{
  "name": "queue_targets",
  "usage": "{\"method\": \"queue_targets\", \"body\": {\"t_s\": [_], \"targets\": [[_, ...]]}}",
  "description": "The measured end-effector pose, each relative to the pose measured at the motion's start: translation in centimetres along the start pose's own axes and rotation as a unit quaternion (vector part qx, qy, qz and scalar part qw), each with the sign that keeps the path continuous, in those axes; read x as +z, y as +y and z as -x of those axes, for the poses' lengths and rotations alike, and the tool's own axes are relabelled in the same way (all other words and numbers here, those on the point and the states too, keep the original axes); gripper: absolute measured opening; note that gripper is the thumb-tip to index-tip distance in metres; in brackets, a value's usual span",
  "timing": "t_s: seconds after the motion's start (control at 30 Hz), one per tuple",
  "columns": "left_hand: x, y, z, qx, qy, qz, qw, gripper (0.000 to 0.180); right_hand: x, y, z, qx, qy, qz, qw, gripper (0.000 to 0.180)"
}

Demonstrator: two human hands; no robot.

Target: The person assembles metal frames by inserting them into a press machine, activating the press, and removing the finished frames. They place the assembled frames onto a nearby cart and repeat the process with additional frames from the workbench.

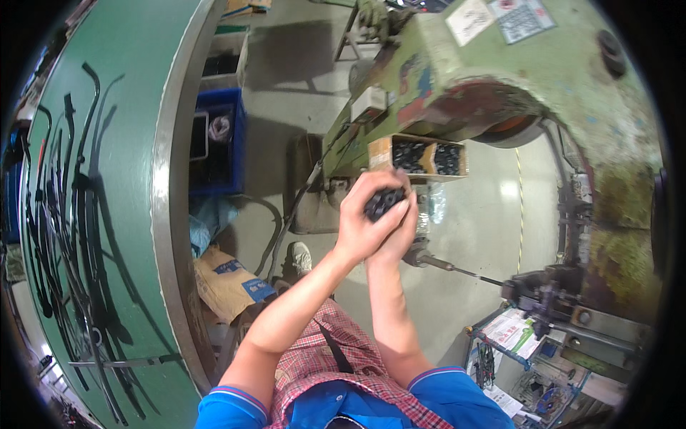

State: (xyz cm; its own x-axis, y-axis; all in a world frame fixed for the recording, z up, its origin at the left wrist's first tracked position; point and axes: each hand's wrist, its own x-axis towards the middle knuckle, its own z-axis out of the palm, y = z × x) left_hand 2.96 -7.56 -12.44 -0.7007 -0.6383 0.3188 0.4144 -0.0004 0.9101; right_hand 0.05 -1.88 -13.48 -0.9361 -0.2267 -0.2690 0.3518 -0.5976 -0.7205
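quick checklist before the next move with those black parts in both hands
1. Grip: left hand and right hand are cupped together around a clump of small black parts: ok.
2. Parts all contained, none slipping out: cannot tell, fingers hide most of them.
3. Supply: the cardboard box on the green machine holds more black parts and is open on the side facing the hands: ok.
4. Path from hands to box: nothing between them: ok.
5. Metal rod sticks out just below the hands: not ok, a snag risk.
6. Footing: shoe on the floor beside bags: cannot tell.
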Motion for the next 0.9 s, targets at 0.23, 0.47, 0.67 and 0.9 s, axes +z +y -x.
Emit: {"method": "queue_targets", "body": {"t_s": [0.23,0.47,0.67,0.9], "targets": [[5.2,-4.0,-9.6,0.108,-0.066,-0.112,0.986,0.026,1.9,-4.2,-11.0,-0.066,0.022,-0.029,0.997,0.052],[5.4,-4.9,-9.2,0.162,-0.106,-0.2,0.961,0.017,0.2,-4.3,-12.3,-0.165,0.037,0.053,0.984,0.048],[4.9,-4.8,-9.4,0.164,-0.144,-0.235,0.947,0.01,0.1,-4.6,-12.9,-0.193,0.096,0.034,0.976,0.043],[3.3,-4.4,-9.2,0.072,-0.201,-0.166,0.963,0.018,0.9,-4.9,-12.7,-0.206,0.137,0.026,0.968,0.039]]}}
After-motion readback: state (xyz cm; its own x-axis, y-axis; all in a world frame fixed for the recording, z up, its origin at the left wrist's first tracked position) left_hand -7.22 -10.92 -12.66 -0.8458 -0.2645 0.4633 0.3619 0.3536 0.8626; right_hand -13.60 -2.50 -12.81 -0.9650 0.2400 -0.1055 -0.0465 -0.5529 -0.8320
